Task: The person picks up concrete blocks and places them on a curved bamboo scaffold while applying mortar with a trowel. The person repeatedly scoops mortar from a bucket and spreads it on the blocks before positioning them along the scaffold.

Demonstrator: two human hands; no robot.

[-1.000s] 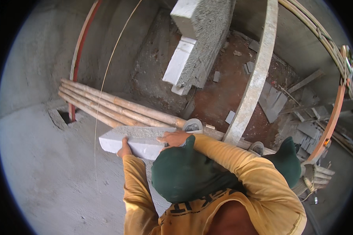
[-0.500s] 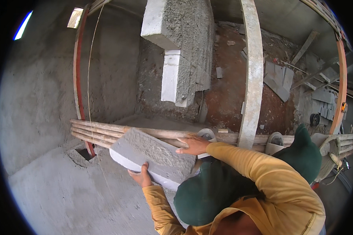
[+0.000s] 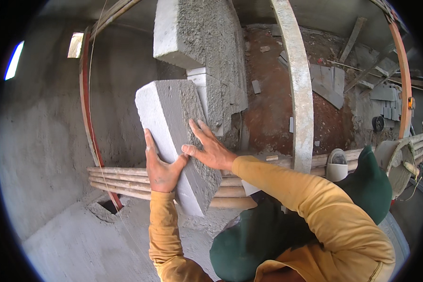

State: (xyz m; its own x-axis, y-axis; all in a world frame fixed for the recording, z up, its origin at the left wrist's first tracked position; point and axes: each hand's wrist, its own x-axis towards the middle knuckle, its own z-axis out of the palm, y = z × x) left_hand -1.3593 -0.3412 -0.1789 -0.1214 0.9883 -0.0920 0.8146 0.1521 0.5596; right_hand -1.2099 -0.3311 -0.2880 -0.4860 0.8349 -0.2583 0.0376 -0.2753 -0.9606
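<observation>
A pale concrete block (image 3: 171, 105), rough with grey mortar along one side, is held tilted between my two hands. My left hand (image 3: 162, 171) grips its smooth white side, thumb across the edge. Against the mortar-covered side lies my right hand (image 3: 211, 152), fingers spread and pressed to it. The block's far end overlaps, in view, the stepped end of a mortar-coated block wall (image 3: 221, 51); whether they touch I cannot tell. White block ends (image 3: 197, 77) show in the step, partly hidden behind the held block.
Bamboo poles (image 3: 232, 192) run crosswise below the block. A grey beam (image 3: 298, 94) rises right of the wall. At left stand a red upright (image 3: 85, 94) and a string (image 3: 90, 70). A mortar bucket (image 3: 385, 162) sits at right. Grey slabs (image 3: 326, 84) lie on the dirt.
The block has moved up and away toward the wall and turned more lengthwise. My left hand has shifted up along its side; my right hand now presses the mortar-covered side.
</observation>
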